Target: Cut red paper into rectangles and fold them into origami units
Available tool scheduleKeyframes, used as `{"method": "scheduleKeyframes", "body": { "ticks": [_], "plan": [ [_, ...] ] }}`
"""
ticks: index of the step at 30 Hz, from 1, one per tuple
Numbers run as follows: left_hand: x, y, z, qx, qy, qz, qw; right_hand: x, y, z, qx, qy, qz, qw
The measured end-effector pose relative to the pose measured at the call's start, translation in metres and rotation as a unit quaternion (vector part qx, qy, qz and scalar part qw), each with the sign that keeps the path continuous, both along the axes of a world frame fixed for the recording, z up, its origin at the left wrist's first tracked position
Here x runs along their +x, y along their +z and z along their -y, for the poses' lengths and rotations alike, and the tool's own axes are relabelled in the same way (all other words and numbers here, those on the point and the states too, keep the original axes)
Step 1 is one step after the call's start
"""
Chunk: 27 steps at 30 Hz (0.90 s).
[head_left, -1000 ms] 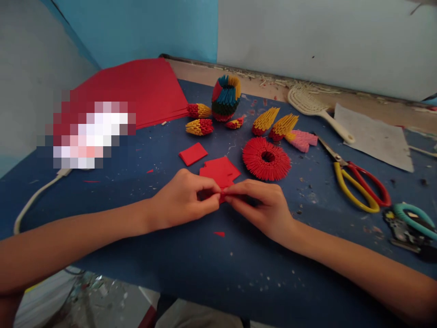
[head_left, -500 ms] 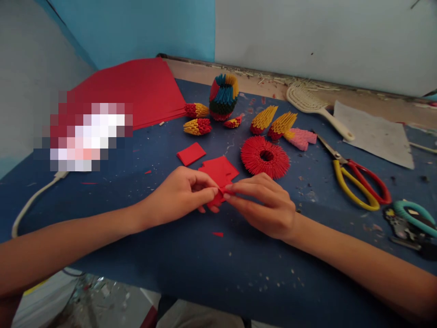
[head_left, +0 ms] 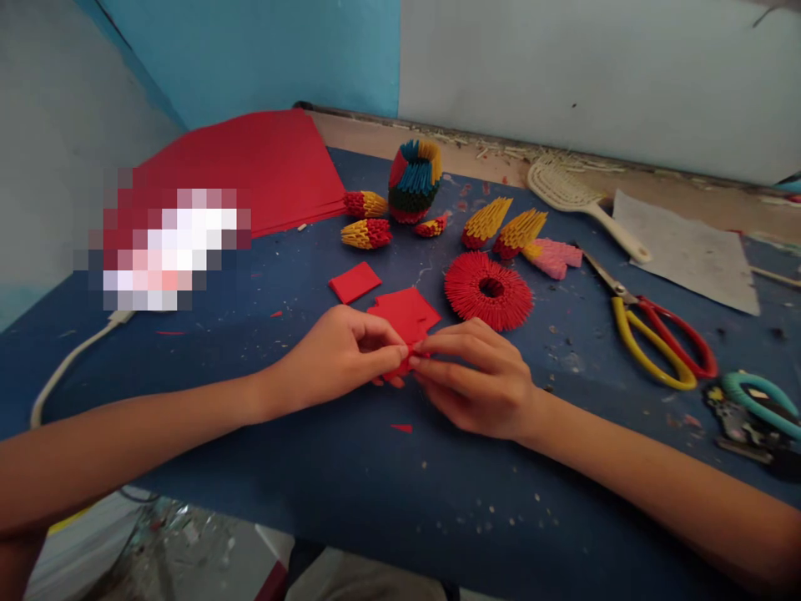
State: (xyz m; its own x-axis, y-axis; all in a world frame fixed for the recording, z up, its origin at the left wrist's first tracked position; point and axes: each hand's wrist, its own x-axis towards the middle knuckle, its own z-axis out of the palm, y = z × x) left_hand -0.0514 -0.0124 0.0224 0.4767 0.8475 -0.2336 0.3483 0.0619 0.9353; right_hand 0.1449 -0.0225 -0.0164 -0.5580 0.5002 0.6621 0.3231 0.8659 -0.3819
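My left hand (head_left: 341, 359) and my right hand (head_left: 479, 380) meet over the near part of the blue table. Between their thumbs and fingertips they pinch a small piece of red paper (head_left: 411, 351), mostly hidden by the fingers. Just behind the fingertips lie several cut red paper pieces (head_left: 404, 309), loosely stacked. A small red paper rectangle (head_left: 355, 282) rests beyond my left hand. Past my right hand sits a red ring of folded paper (head_left: 488, 290) with a hole in its middle.
Large red sheets (head_left: 250, 167) lie at the back left beside a blurred-out object with a white cable (head_left: 72, 363). A multicoloured folded-paper vase (head_left: 415, 182) stands behind yellow-and-red paper pieces (head_left: 366, 234). Scissors (head_left: 657, 334), a hairbrush (head_left: 581, 196) and white paper (head_left: 682, 250) are on the right.
Both hands stay together at nearly the same spot, their fingertips drawn closer over the small red paper, which now shows less. The whole view has shifted slightly.
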Motion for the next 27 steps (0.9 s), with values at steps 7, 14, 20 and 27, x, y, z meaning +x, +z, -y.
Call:
{"method": "scheduleKeyframes", "body": {
  "ticks": [7, 14, 20, 27],
  "plan": [
    [0.000, -0.004, 0.002, 0.068, -0.006, -0.023, 0.997, -0.009, 0.012, 0.003, -0.312, -0.047, -0.097, 0.944],
    [0.001, -0.002, 0.003, 0.098, -0.018, -0.045, 0.994, -0.006, 0.013, 0.002, -0.394, -0.047, -0.132, 0.909],
    [0.000, 0.002, 0.004, 0.158, -0.136, -0.096, 0.973, -0.004, 0.025, 0.003, -0.341, 0.021, -0.014, 0.940],
    [0.000, 0.012, 0.000, -0.041, -0.155, -0.033, 0.987, -0.007, 0.025, 0.010, -0.272, 0.029, -0.107, 0.956]
  ]
}}
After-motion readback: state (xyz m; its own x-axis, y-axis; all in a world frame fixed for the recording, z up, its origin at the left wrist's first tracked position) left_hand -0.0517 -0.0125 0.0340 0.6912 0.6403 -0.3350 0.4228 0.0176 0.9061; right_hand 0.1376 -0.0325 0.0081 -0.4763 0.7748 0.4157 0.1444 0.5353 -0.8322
